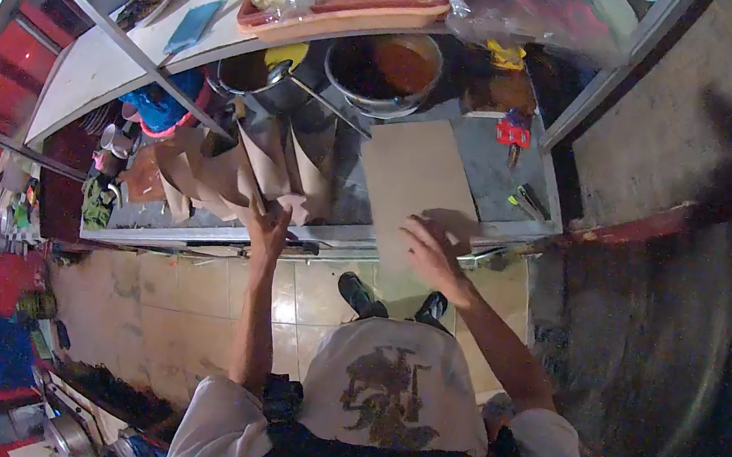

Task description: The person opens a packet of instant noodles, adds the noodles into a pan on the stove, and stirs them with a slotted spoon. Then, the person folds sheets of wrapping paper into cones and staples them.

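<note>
Several folded brown paper cones (266, 157) lie side by side on the metal counter. My left hand (267, 226) is at their near ends, with its thumb and fingers closed on one paper cone. To the right is a flat brown paper sheet (421, 165), which reaches over the counter's front edge. It may be a stack; I cannot tell. My right hand (432, 255) rests at the sheet's near right side, its fingers bent and slightly apart, gripping nothing.
Behind the paper stand a pot of reddish-brown sauce (384, 70) and a smaller pot (246, 75) with a ladle (281, 72). A stapler (527, 203) lies at the right. Bagged cabbages fill an orange tray (345, 14) on the shelf above. A metal frame post (629, 69) bounds the right side.
</note>
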`<state>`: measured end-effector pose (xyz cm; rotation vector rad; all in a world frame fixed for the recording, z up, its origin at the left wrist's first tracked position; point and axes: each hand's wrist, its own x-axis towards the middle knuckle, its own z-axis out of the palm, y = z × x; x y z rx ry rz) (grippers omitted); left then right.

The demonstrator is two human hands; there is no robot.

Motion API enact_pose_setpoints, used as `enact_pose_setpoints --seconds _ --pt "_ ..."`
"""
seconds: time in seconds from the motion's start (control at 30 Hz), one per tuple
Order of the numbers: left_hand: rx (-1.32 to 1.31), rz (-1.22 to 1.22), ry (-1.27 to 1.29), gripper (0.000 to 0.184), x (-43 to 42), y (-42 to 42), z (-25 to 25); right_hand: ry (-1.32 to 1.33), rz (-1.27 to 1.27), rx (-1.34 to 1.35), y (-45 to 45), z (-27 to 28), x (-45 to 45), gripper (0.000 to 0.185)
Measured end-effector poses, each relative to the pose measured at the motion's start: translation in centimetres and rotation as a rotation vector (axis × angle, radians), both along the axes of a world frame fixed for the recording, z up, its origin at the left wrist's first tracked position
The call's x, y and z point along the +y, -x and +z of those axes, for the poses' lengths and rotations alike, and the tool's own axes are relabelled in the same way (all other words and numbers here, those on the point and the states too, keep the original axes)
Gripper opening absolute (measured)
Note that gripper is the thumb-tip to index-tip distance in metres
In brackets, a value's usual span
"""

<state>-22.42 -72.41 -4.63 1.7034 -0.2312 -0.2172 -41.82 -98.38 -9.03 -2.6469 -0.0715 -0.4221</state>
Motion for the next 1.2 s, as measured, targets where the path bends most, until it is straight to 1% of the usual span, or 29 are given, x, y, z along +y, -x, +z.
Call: enact_pose_setpoints --seconds 0.03,0.07,0.1,0.13,0.17,0.2,0.23,0.27,0.3,0.33,0.37,0.4,0.43,0.47,0.5,0.53,0.63,0.7,0.77,0.8,0.83,0.9,0.93,0.97,1.03,1.13,1.17,1.2 --pt "-0.012 0.051 -0.030 0.081 -0.2 0.5 -0.4 -0.002 -0.003 0.005 -0.1 0.6 0.6 0.039" --pt "-0.149 0.043 0.023 0.078 -0.6 1.0 -0.1 0.036 -0.020 0.039 -0.3 1.2 1.0 0.035" --pt "-0.147 0.047 0.021 0.078 -0.8 1.4 -0.3 0.075 -0.035 0.070 -0.5 1.5 1.2 0.031" --pt "-0.125 0.082 -0.087 0.075 -0.7 1.6 -0.6 0.074 -0.029 0.069 -0.7 1.4 1.0 0.031" --pt "-0.102 0.118 -0.196 0.073 -0.6 1.8 -1.0 0.037 -0.005 0.037 -0.8 0.9 0.7 0.027" --pt "-0.330 0.142 -0.180 0.062 -0.8 1.9 -1.9 0.001 0.019 0.005 -0.9 -0.1 0.2 0.023" --pt "-0.329 0.147 -0.181 0.062 -0.4 2.3 -2.5 0.000 0.024 0.005 -1.4 -1.6 -0.2 0.023" --pt "-0.147 0.114 -0.106 0.056 -0.7 3.4 -1.8 -0.066 0.077 -0.097 -1.8 -4.1 -0.8 0.022" --pt "0.034 0.079 -0.030 0.051 -1.2 4.5 -1.2 -0.133 0.127 -0.199 -2.3 -3.8 -0.8 0.020" --pt "-0.038 0.047 -0.004 0.040 -2.1 5.6 -1.0 -0.133 0.128 -0.200 -2.0 -3.3 -1.0 0.020" --pt "0.126 -0.023 0.017 0.036 -2.6 6.4 -1.6 -0.199 -0.049 0.007 -1.7 0.7 -0.8 0.015" --pt "0.262 -0.104 0.010 0.034 -3.4 7.5 -1.6 -0.263 -0.226 0.215 -1.6 3.0 -0.6 0.010" --pt "0.409 -0.212 0.123 0.037 -4.4 8.6 -1.8 -0.261 -0.226 0.214 -1.6 2.9 -0.6 0.010" --pt "0.606 -0.288 0.190 0.041 -5.8 9.7 0.2 -0.425 -0.306 0.116 -1.6 2.6 -0.5 0.009" --pt "0.739 -0.344 0.310 0.042 -7.1 10.5 0.5 -0.587 -0.382 0.016 -1.5 2.5 -0.4 0.008" --pt "0.792 -0.401 0.421 0.039 -8.2 11.0 0.8 -0.643 -0.377 -0.011 -1.3 3.3 0.2 0.009" --pt "0.831 -0.405 0.445 0.036 -10.9 11.3 0.6 -0.623 -0.384 -0.036 -0.4 5.1 1.7 0.011" --pt "0.858 -0.419 0.451 0.035 -11.7 11.5 0.4 -0.612 -0.400 -0.056 -0.1 4.1 2.2 0.011" --pt "0.710 -0.344 0.391 0.036 -12.1 11.9 0.5 -0.918 -0.367 -0.008 0.2 3.8 2.5 0.014" --pt "0.718 -0.355 0.384 0.036 -12.2 12.1 0.9 -0.869 -0.269 -0.085 0.3 4.2 2.0 0.016" --pt "0.698 -0.329 0.334 0.035 -12.0 12.2 1.3 -0.872 -0.282 -0.087 0.4 4.6 1.6 0.016" --pt "0.683 -0.311 0.282 0.034 -11.9 12.4 1.8 -0.814 -0.190 0.044 0.7 5.3 0.9 0.015" --pt "0.686 -0.308 0.290 0.035 -11.9 12.4 1.8 -0.961 -0.136 0.038 0.7 3.9 0.8 0.014" --pt "0.687 -0.301 0.300 0.035 -11.9 12.4 1.9 -0.961 -0.139 0.037 0.7 4.5 0.5 0.014" --pt "0.692 -0.308 0.342 0.035 -11.7 12.4 1.7 -0.856 -0.082 0.228 0.6 6.6 -0.2 0.012" --pt "0.706 -0.315 0.406 0.035 -11.3 12.2 1.2 -0.866 -0.082 0.295 0.4 6.8 -0.7 0.014" --pt "0.720 -0.323 0.427 0.037 -11.2 12.1 1.1 -0.866 -0.074 0.295 0.2 6.3 -0.8 0.014" --pt "0.715 -0.317 0.429 0.037 -11.2 12.1 1.7 -0.836 -0.032 0.228 0.0 5.4 -1.0 0.014"
